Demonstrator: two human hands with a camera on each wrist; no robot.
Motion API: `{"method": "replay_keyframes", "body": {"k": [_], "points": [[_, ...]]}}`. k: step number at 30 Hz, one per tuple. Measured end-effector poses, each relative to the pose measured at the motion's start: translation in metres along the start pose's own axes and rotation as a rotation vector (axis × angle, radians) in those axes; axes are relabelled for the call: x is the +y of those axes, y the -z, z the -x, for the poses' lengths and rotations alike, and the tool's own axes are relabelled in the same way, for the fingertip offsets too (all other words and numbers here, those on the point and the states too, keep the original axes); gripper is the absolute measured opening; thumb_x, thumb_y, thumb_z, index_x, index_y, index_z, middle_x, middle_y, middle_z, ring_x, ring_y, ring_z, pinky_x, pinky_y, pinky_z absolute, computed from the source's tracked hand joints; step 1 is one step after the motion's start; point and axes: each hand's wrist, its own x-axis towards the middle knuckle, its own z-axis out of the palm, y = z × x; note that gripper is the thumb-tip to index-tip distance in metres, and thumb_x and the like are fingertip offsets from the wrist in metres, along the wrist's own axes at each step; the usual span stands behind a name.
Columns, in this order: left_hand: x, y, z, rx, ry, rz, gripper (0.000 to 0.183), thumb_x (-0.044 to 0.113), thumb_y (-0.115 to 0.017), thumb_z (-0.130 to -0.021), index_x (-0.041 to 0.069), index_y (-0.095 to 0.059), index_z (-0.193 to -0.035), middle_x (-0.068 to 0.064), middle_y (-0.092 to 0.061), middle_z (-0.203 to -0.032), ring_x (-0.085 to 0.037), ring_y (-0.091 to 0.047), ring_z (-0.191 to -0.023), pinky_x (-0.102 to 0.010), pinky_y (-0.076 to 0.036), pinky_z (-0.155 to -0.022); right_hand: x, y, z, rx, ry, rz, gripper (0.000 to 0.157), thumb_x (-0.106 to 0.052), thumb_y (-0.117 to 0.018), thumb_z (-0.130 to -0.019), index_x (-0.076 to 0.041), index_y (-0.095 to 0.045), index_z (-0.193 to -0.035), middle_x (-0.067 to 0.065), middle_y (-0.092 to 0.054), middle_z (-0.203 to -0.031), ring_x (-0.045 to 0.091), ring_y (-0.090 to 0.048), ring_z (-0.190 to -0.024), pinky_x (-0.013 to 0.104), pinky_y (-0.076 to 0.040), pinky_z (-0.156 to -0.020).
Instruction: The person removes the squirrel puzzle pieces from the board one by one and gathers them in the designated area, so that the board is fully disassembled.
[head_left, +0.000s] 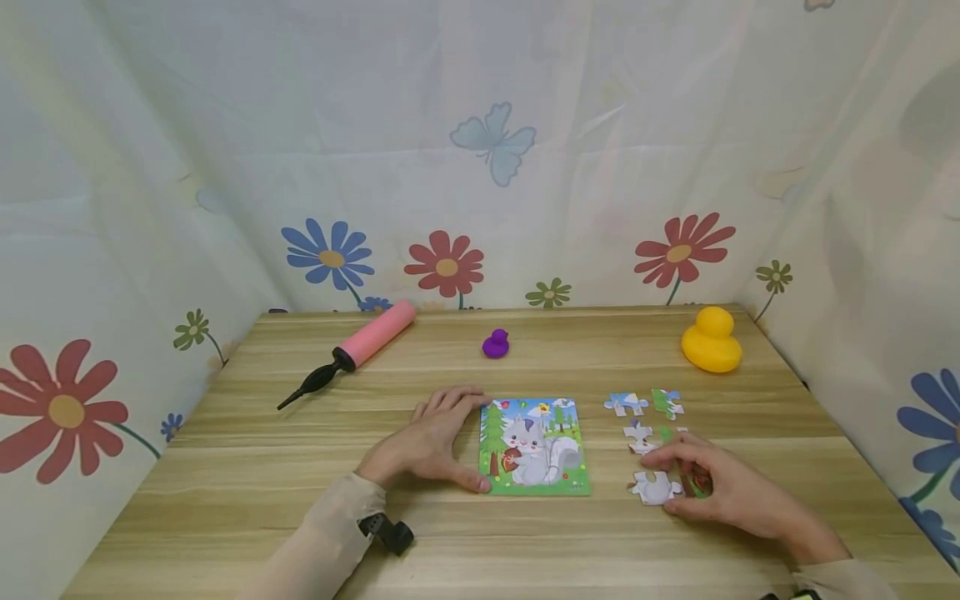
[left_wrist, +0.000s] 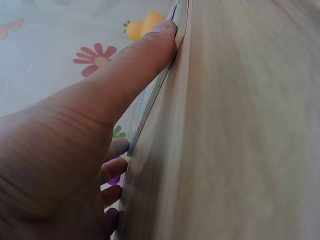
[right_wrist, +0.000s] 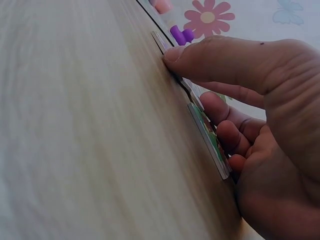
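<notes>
A square picture board (head_left: pixel 534 446) with a grey squirrel holding an acorn lies flat on the table. My left hand (head_left: pixel 431 446) spans its left edge, thumb at the near corner and fingertip at the far one, fingers stretched. On the right, my right hand (head_left: pixel 720 483) is over several loose jigsaw pieces. Its thumb and forefinger pinch a white puzzle piece (head_left: pixel 652 489) at the edges. Its other fingers curl above a green piece (right_wrist: pixel 209 135), partly hidden by the hand. Farther back lie a blue-sky piece (head_left: pixel 627 404), a green tree piece (head_left: pixel 667 403) and a squirrel-face piece (head_left: pixel 637 435).
At the table's back left lies a pink hand pump (head_left: pixel 378 335) with a black nozzle. A small purple duck (head_left: pixel 496 343) stands behind the board, and a larger yellow duck (head_left: pixel 712 342) at the back right. Flowered curtain (head_left: pixel 495 208) encloses the wooden table (head_left: pixel 450 550).
</notes>
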Motion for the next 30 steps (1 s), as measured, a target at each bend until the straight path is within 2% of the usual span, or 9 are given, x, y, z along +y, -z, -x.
{"method": "replay_keyframes", "body": {"k": [11,18,21,25,30], "points": [[0.0,0.0,0.0,-0.001,0.007,0.006,0.129,0.074,-0.095,-0.073,0.017,-0.036,-0.173,-0.01,-0.031,-0.178,-0.041,-0.026,-0.162,-0.076,-0.024,-0.125,-0.001,0.001,0.0,0.01,0.013,0.032,0.048,-0.023,-0.093,-0.093,-0.023,-0.074,-0.137,-0.003,-0.061,-0.106,0.016,-0.055,-0.085,0.029,-0.047,-0.066],[0.002,0.002,0.001,-0.004,0.001,0.011,0.13,0.073,-0.096,-0.073,0.018,-0.036,-0.174,-0.01,-0.031,-0.178,-0.04,-0.028,-0.16,-0.073,-0.027,-0.123,-0.003,0.002,0.0,0.01,0.005,0.009,0.048,-0.021,-0.092,-0.094,-0.023,-0.074,-0.138,0.0,-0.06,-0.104,0.017,-0.054,-0.083,0.03,-0.045,-0.064],[0.002,0.002,0.001,-0.004,-0.006,0.004,0.129,0.073,-0.095,-0.073,0.018,-0.035,-0.174,-0.01,-0.031,-0.178,-0.04,-0.028,-0.16,-0.072,-0.027,-0.124,-0.006,0.002,0.0,0.022,-0.02,-0.006,0.051,-0.02,-0.092,-0.094,-0.023,-0.072,-0.141,0.002,-0.062,-0.108,0.019,-0.055,-0.084,0.031,-0.045,-0.065],[0.001,0.001,0.001,-0.004,-0.008,-0.001,0.13,0.074,-0.095,-0.073,0.018,-0.035,-0.174,-0.01,-0.031,-0.178,-0.04,-0.028,-0.161,-0.073,-0.026,-0.125,-0.012,0.007,-0.002,0.062,-0.056,0.028,0.057,-0.023,-0.093,-0.094,-0.025,-0.069,-0.146,0.001,-0.065,-0.122,0.018,-0.058,-0.096,0.029,-0.048,-0.074],[0.001,0.0,0.001,-0.004,-0.006,0.0,0.129,0.074,-0.094,-0.074,0.018,-0.035,-0.174,-0.011,-0.031,-0.178,-0.04,-0.027,-0.161,-0.074,-0.024,-0.125,-0.024,0.017,-0.01,0.159,-0.032,0.115,0.062,-0.021,-0.094,-0.092,-0.019,-0.066,-0.148,0.002,-0.069,-0.119,0.018,-0.056,-0.101,0.032,-0.047,-0.08]]}}
